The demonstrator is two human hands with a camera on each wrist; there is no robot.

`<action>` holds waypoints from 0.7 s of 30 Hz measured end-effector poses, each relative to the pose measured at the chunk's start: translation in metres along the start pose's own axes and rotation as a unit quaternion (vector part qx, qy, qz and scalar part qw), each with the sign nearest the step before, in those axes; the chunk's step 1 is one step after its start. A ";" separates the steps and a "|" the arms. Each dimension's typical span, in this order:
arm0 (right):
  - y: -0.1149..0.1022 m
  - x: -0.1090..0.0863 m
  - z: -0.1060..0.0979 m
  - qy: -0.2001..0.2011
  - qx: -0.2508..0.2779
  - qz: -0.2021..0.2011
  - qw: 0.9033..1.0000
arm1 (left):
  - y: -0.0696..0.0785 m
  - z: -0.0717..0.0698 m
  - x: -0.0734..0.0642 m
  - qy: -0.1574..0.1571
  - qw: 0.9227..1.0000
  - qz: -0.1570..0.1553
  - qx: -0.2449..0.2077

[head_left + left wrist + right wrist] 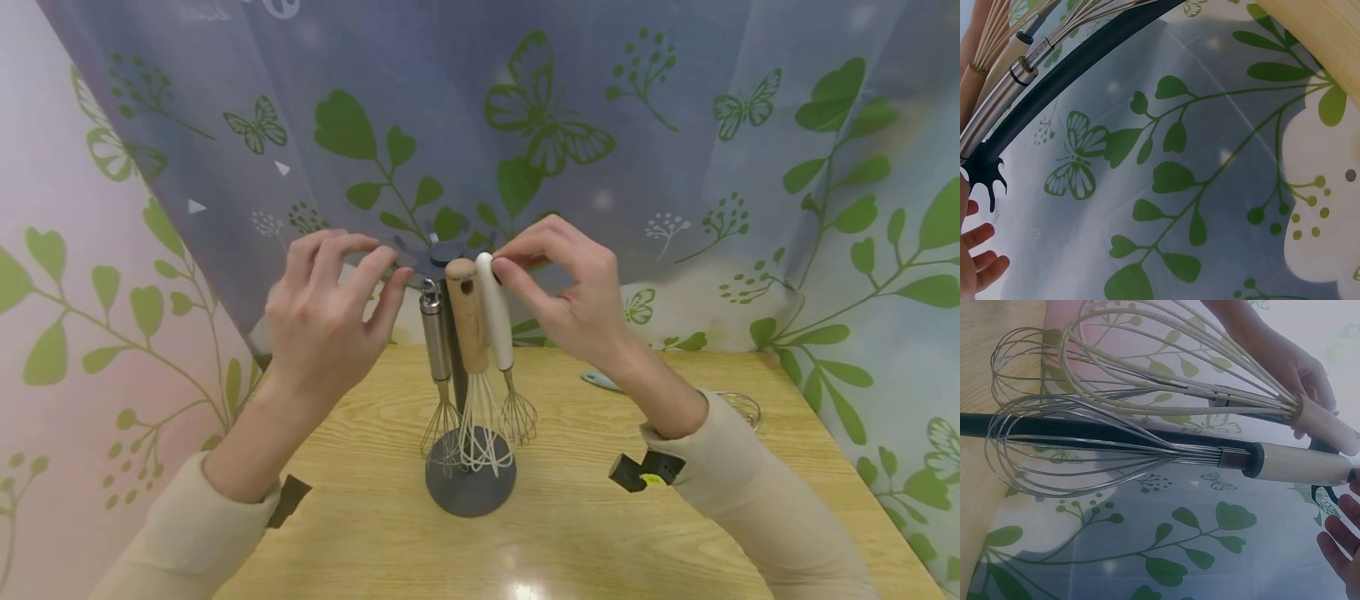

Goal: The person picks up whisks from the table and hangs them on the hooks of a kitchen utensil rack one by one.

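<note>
A dark stand (471,496) with a round base and a hooked top holds three hanging whisks. One has a steel handle (435,337), one a wooden handle (468,317) with pale loops, and one a white handle (495,312). My right hand (573,279) pinches the top end of the white-handled whisk (1300,464) between thumb and forefinger. On the other side, my left hand (330,304) has its thumb and forefinger around a hook at the stand's top, beside the steel whisk's (997,103) hanging ring. All the wire ends point down over the base.
Another whisk lies on the wooden table (360,517) behind my right forearm, its light blue handle (600,381) and wire loops (742,408) showing either side of the arm. A patterned curtain (450,108) with leaves and butterflies hangs behind the table.
</note>
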State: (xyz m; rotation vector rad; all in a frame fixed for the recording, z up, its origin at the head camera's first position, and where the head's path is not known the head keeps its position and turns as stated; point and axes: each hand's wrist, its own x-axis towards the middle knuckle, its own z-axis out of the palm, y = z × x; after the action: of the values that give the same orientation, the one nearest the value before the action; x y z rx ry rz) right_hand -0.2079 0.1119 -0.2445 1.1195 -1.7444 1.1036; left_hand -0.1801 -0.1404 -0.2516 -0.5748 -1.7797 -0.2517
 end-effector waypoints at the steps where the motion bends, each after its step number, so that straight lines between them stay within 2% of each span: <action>1: 0.000 0.000 0.000 0.000 0.002 0.000 1.000 | 0.000 0.000 0.000 -0.001 1.000 0.000 0.000; 17: -0.007 -0.005 -0.005 0.013 0.002 -0.006 1.000 | 0.003 0.003 0.003 -0.019 1.000 0.006 -0.011; 21: -0.008 -0.006 -0.006 0.017 0.010 -0.008 1.000 | 0.004 0.004 0.004 -0.014 1.000 0.007 -0.018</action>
State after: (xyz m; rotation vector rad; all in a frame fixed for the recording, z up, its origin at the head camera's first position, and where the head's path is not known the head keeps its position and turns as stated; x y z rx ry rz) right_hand -0.1973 0.1174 -0.2454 1.1183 -1.6986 1.1252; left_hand -0.1825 -0.1341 -0.2496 -0.6186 -1.8011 -0.2682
